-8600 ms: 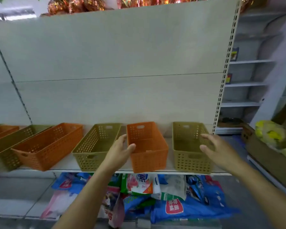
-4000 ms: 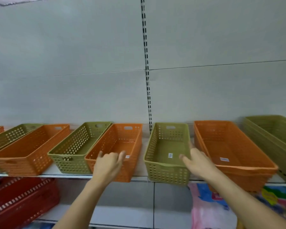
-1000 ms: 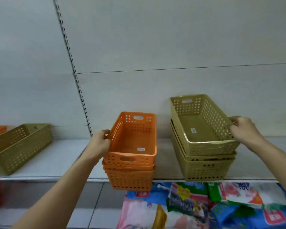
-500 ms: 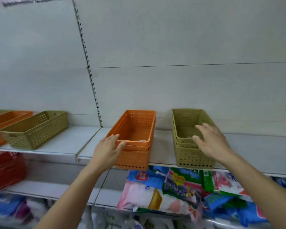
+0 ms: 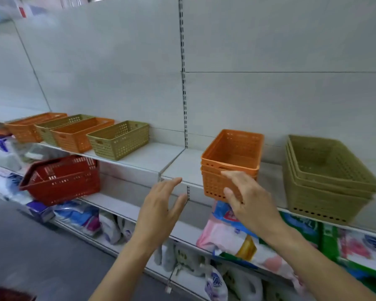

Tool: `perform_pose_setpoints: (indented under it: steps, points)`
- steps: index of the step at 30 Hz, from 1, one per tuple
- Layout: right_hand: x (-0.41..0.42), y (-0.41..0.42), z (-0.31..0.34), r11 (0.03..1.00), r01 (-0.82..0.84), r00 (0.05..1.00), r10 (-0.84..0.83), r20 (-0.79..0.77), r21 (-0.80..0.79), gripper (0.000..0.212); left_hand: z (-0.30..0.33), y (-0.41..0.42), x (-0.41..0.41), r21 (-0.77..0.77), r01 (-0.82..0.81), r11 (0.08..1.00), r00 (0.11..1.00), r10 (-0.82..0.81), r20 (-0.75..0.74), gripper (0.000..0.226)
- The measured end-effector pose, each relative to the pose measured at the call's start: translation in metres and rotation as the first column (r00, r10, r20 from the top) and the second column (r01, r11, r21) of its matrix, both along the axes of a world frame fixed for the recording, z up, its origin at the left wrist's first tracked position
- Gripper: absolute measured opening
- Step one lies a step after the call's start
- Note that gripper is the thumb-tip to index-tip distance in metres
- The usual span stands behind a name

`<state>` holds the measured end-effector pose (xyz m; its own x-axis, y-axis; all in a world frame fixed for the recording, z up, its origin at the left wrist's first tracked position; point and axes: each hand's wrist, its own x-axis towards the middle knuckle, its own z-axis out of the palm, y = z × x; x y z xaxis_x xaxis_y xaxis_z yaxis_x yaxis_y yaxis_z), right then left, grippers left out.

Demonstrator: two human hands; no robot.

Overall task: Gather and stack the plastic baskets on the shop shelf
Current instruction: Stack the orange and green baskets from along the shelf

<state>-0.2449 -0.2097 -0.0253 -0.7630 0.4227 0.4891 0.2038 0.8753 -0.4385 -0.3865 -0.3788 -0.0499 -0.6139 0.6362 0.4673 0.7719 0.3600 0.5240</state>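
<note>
On the shelf (image 5: 152, 156), the orange stack (image 5: 231, 161) sat between the green stack (image 5: 326, 179) and four single baskets (image 5: 119, 139). Both hands' fingers were spread wide, empty: right hand (image 5: 251, 200) before it, left hand (image 5: 161, 209) beside.

Nested orange stack (image 5: 231, 158) upright on the shelf (image 5: 152, 156), right of centre. Nested green stack (image 5: 326, 177) well to its right. Far left: four single baskets in a row, orange (image 5: 28, 127), green (image 5: 57, 127), orange (image 5: 78, 135), green (image 5: 119, 139), side by side.
</note>
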Motion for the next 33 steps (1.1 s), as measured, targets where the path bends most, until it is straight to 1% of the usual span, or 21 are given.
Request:
perform_pose_setpoints:
  steps: [3,7,10,14,19,22,26,28,30,33]
  points:
    - [-0.053,-0.028,-0.007,0.998,-0.067,0.998,0.067,0.013,-0.022,0.035,-0.007,-0.035,-0.044,-0.003,-0.053,0.999,0.998,0.053,0.031,0.052]
    - [-0.145,-0.074,-0.017,0.988,-0.140,0.989,0.143,0.048,-0.058,0.036,-0.012,-0.093,-0.114,-0.014,-0.125,0.992,0.989,0.125,0.076,0.055]
    - [-0.223,-0.113,-0.020,0.982,-0.161,0.985,0.166,0.053,-0.095,0.036,-0.012,-0.141,-0.179,-0.020,-0.171,0.985,0.979,0.173,0.106,0.041]
    - [-0.321,-0.156,-0.013,0.971,-0.161,0.983,0.173,0.055,-0.178,0.036,-0.004,-0.199,-0.268,-0.063,-0.210,0.976,0.970,0.216,0.110,0.038]
    - [-0.415,-0.168,-0.002,0.961,-0.077,0.994,0.097,0.060,-0.266,0.034,0.008,-0.235,-0.369,-0.094,-0.207,0.974,0.965,0.219,0.142,0.038]
    - [-0.457,-0.157,0.003,0.953,0.001,0.995,0.029,0.094,-0.304,0.033,0.015,-0.233,-0.422,-0.113,-0.181,0.977,0.970,0.196,0.142,0.038]
    - [-0.511,-0.126,0.007,0.934,0.093,0.993,-0.062,0.101,-0.345,0.033,0.024,-0.216,-0.497,-0.106,-0.158,0.982,0.982,0.168,0.091,0.038]
    - [-0.539,-0.114,0.005,0.932,0.164,0.982,-0.124,0.139,-0.325,0.038,0.029,-0.201,-0.533,-0.121,-0.156,0.980,0.984,0.164,0.066,0.038]
    - [-0.585,-0.092,-0.001,0.907,0.280,0.955,-0.229,0.190,-0.315,0.047,0.026,-0.175,-0.589,-0.155,-0.127,0.980,0.989,0.137,0.057,0.038]
    - [-0.602,-0.085,-0.002,0.856,0.385,0.908,-0.284,0.308,-0.347,0.059,0.020,-0.157,-0.614,-0.227,-0.159,0.961,0.986,0.165,0.008,0.043]
